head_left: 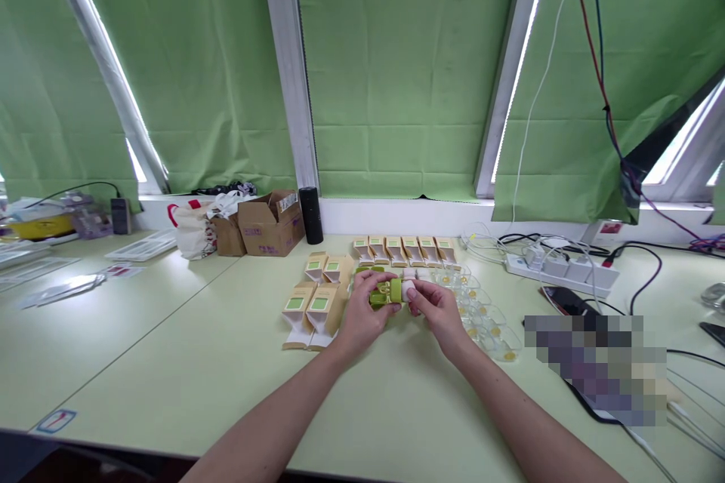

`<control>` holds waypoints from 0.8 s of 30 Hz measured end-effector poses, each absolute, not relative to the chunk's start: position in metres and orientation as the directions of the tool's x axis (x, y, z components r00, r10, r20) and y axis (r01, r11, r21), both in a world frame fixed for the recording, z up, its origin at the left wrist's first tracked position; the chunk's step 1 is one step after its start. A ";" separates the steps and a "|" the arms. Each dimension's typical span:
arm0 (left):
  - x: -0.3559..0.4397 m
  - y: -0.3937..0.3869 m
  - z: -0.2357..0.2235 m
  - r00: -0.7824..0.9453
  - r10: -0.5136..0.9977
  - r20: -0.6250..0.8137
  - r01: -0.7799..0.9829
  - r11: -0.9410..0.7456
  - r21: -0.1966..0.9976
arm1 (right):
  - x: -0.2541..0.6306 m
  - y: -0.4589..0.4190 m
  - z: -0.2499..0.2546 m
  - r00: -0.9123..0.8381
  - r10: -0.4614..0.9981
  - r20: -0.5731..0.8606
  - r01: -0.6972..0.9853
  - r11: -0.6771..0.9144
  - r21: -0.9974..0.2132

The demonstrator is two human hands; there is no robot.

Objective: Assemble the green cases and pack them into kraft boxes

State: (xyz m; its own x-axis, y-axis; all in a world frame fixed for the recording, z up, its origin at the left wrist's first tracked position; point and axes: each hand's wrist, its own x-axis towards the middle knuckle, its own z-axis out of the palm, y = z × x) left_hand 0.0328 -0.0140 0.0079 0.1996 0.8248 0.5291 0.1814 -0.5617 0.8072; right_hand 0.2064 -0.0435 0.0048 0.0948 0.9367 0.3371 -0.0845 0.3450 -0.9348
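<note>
Hands (361,315) partly hide a white-capped green bottle (390,292).

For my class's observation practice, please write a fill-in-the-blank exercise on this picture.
The left hand holds a container coloured mainly ____.
Its end at the right hand is coloured ____.
The cylinder beside the cardboard box is coloured ____.
The power strip lies not left but ____ of the container.
Words: green; white; black; right.

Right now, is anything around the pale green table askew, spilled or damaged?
The green fabric blind on the right looks askew: its lower corner seems pulled aside, leaving bright window uncovered. Nothing looks spilled around the small green container being held. A pixelated patch at right hides what lies beneath, so I cannot judge there.
</note>
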 end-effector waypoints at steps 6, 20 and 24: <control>0.033 -0.014 0.007 0.221 0.808 0.546 0.192 -0.585 0.788 | 0.203 -0.047 0.008 0.095 0.938 0.334 -0.095 0.343 -0.935; 0.034 -0.019 0.005 0.260 0.680 0.686 0.305 -0.732 0.610 | 0.200 -0.045 0.005 0.145 0.919 0.366 -0.122 0.384 -0.915; 0.036 -0.025 0.005 0.267 0.595 0.758 0.428 -0.778 0.460 | 0.197 -0.044 0.002 0.169 0.922 0.349 -0.158 0.375 -0.914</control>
